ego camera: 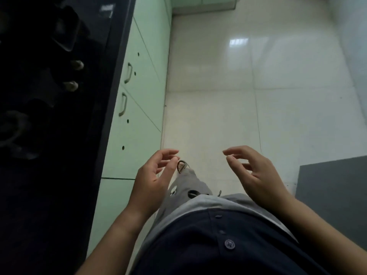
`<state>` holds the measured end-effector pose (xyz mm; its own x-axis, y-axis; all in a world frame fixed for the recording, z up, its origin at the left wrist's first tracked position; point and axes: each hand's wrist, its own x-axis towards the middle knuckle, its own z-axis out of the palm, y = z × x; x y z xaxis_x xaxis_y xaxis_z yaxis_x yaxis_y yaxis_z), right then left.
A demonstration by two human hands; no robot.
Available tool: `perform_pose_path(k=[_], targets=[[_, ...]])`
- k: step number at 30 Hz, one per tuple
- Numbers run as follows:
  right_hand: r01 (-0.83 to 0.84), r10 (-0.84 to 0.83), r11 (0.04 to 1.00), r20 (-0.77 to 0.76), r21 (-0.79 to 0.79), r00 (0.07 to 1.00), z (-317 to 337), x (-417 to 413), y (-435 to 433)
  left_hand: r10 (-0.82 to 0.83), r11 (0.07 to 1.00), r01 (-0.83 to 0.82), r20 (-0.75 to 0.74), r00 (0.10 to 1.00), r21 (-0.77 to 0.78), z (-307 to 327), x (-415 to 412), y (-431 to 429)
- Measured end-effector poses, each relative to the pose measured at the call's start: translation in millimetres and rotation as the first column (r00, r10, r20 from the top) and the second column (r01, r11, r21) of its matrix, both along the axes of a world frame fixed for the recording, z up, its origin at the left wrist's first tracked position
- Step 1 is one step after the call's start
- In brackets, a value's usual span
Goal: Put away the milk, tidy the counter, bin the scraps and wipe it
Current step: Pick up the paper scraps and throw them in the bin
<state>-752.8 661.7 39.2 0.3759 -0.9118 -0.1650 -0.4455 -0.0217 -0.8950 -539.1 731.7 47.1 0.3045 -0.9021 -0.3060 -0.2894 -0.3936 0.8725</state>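
In the head view, my left hand and right hand hang before my waist, palms facing each other, fingers loosely curled and spread, holding nothing. The dark counter runs along the left, with hob knobs near its edge and green cabinet doors below. I can't see the milk, scraps or a cloth anywhere. One foot is forward on the glossy floor, and a grey mat lies near right. The risks as I judge them: slipping on shiny tile, catching the mat's edge — or knocking a knob when I reach over the counter.
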Motion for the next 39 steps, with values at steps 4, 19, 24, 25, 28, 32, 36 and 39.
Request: perform_pose_path(k=[4,19,24,25,28,32,36,39], targets=[[0.037,-0.037,0.999,-0.027,0.001,0.999,-9.0,5.1,-61.4,-0.056,0.998,0.056,0.004,0.998,0.012,-9.2,9.5,-73.6],[0.126,-0.137,0.989,-0.152,-0.081,0.979,16.1,76.2,-371.2,-0.244,0.966,0.250,0.091,0.965,-0.059,9.1,83.3,-410.4],[0.110,-0.118,0.992,-0.178,-0.056,0.977,8.7,81.4,-455.7,-0.236,0.971,0.238,0.081,0.968,-0.023,-1.2,96.2,-489.0],[0.099,-0.108,0.994,-0.181,-0.056,0.978,5.7,83.9,-477.6,-0.229,0.973,0.232,0.084,0.970,-0.020,-4.2,98.9,-507.1],[0.055,-0.067,0.995,-0.160,-0.080,0.985,2.0,96.0,-550.1,-0.192,0.980,0.196,0.115,0.975,-0.028,-8.1,106.2,-567.0],[-0.066,0.048,0.990,-0.143,-0.123,0.989,12.0,114.4,-650.3,-0.112,0.992,0.118,0.130,0.985,-0.039,-0.1,116.4,-647.9],[-0.166,0.143,0.977,-0.164,-0.134,0.976,13.3,136.7,-730.9,0.000,0.998,0.008,0.132,0.991,-0.065,7.3,128.9,-710.8],[-0.232,0.214,0.967,-0.154,-0.104,0.965,10.1,164.1,-773.9,0.106,0.994,-0.103,0.086,0.991,-0.039,7.6,145.4,-739.8]])
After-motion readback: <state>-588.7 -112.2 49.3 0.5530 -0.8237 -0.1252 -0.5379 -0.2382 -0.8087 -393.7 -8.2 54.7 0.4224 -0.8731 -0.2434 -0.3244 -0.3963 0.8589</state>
